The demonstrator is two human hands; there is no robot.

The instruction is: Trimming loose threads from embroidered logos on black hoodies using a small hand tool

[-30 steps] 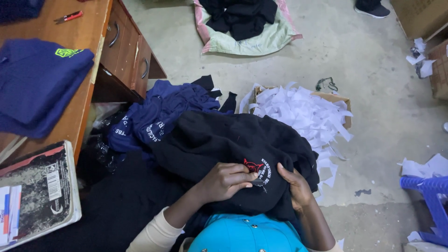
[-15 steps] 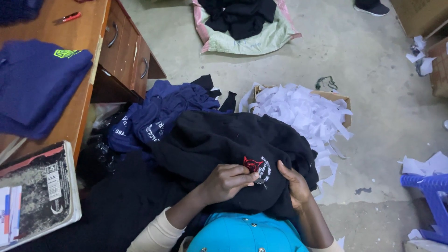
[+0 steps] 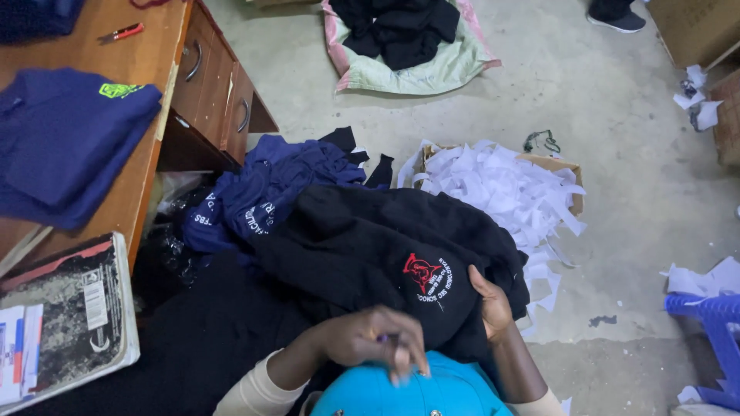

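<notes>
garment: black fabric garment with a red and white embroidered badge (image 3: 385, 246), draped over the lap, near centre
left hand (image 3: 370, 339): on garment's near edge, fingers (image 3: 401, 362) curled, pinching a small item, can't tell what
right hand (image 3: 492, 304): fingers tucked under the garment's right side, gripping the cloth
behind: heap of navy blue garments (image 3: 262, 192); cardboard box of white paper scraps (image 3: 509, 189) to the right
left: wooden desk (image 3: 146, 62) carrying folded navy clothes (image 3: 62, 139)

A folded navy garment (image 3: 65, 142) and a red pen (image 3: 119, 32) are seen on the wooden desk (image 3: 146, 58), near its right edge. A cardboard box (image 3: 551, 166) of white paper scraps (image 3: 512, 192) is set on the floor, with a blue plastic stool (image 3: 713, 335) at the right
</notes>
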